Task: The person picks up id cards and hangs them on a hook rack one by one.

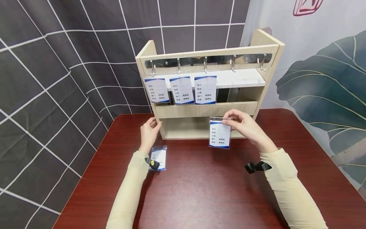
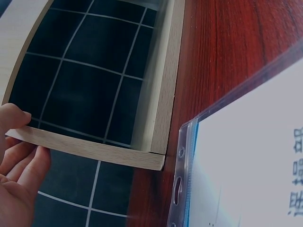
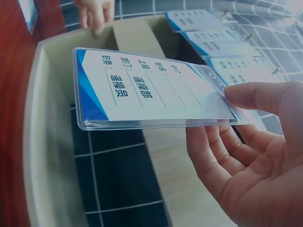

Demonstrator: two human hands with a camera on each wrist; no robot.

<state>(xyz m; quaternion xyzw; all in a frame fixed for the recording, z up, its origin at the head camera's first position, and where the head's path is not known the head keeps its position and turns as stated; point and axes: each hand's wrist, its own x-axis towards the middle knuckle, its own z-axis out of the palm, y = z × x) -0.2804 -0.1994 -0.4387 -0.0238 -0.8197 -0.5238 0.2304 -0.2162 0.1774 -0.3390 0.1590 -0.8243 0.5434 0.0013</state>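
Observation:
My right hand point(image 1: 247, 128) pinches a clear-sleeved name badge point(image 1: 219, 136) by its upper edge, in front of the rack's lower opening. The right wrist view shows the thumb on the printed face of this badge point(image 3: 137, 87) and the fingers beneath. With thumb and fingers, my left hand point(image 1: 148, 132) grips the left side panel point(image 2: 104, 152) of a pale wooden rack point(image 1: 206, 110) near its bottom. Three similar badges point(image 1: 157, 90) hang along the rack's left and middle hooks. Another badge point(image 1: 159, 156) lies on the table beneath my left wrist, partly hidden by it.
A metal strip with several hooks point(image 1: 233, 63) runs across the rack's top, above a white shelf point(image 1: 240, 78). The rack stands toward the back of a red-brown table point(image 1: 188, 190). Behind hang a dark grid-patterned cloth point(image 1: 114, 47) and a leaf-printed backdrop point(image 1: 328, 82).

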